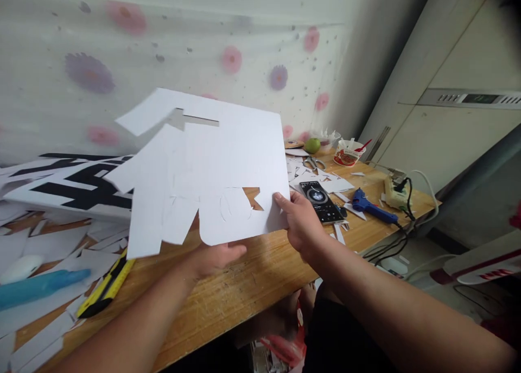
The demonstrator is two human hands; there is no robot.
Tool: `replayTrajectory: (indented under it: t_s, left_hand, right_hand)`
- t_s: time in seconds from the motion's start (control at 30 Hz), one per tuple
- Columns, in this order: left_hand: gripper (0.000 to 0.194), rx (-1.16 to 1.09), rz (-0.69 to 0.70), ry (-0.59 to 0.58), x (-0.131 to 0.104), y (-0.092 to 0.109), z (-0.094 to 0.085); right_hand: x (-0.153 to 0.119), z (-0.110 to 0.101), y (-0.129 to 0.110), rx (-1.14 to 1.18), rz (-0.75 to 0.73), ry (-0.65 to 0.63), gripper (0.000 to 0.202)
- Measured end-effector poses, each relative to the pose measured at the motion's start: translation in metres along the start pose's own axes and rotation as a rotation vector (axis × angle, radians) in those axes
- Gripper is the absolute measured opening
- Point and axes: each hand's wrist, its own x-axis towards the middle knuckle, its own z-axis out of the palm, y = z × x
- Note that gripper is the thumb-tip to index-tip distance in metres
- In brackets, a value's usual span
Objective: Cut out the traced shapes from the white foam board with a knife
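A white foam board sheet with cut-out edges, a slot and a small jagged hole is held up over the table, tilted. Faint pencil lines mark its lower part. My right hand grips its lower right edge, thumb on the front face. Below the bottom edge, my left hand has a digit stretched out to the right; its other fingers are partly hidden behind the sheet, and I cannot tell whether they touch it. A yellow utility knife lies to the left of my left forearm.
White scraps, a blue bottle-like object and black-and-white panels cover the left of the wooden table. To the right are a phone, a blue glue gun, scissors, a power strip and a paper tub.
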Motion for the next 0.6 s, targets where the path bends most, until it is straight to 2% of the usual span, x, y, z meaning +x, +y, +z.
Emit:
replayTrajectory:
  t_s: [0.07,0.1,0.2,0.27,0.33,0.4,0.47,0.53,0.6]
  left_hand:
    - [0.062,-0.071,-0.034,-0.089,0.0,0.001,0.012]
    - [0.065,-0.124,-0.03,-0.076,-0.001,0.001,0.017]
    - [0.065,-0.274,0.016,0.126,-0.001,-0.003,0.025]
    - [0.067,-0.323,0.044,0.264,0.001,-0.005,0.025]
    - [0.074,-0.341,0.069,0.352,0.003,-0.004,0.023]
    - [0.078,-0.346,0.084,0.402,0.006,-0.002,0.019]
    - [0.077,-0.34,0.091,0.424,0.007,-0.001,0.017]
    - [0.074,-0.324,0.098,0.431,0.007,-0.001,0.015]
    - [0.074,-0.3,0.111,0.424,0.005,-0.003,0.015]
  right_hand:
    - [0.003,-0.003,0.003,0.032,0.0,0.015,0.036]
    - [0.004,-0.003,0.006,0.04,0.001,0.032,0.035]
    - [0.003,0.0,0.017,0.041,0.029,0.08,0.034]
    - [0.001,0.003,0.026,0.057,0.044,0.053,0.036]
    - [-0.001,0.005,0.032,0.058,0.056,-0.015,0.038]
    - [0.0,0.001,0.031,-0.026,0.018,-0.03,0.039]
    - [0.004,-0.006,0.025,-0.213,-0.164,0.071,0.041]
    - [0.008,-0.015,0.014,-0.46,-0.5,0.188,0.041]
    - [0.007,-0.02,0.004,-0.71,-0.818,0.132,0.029]
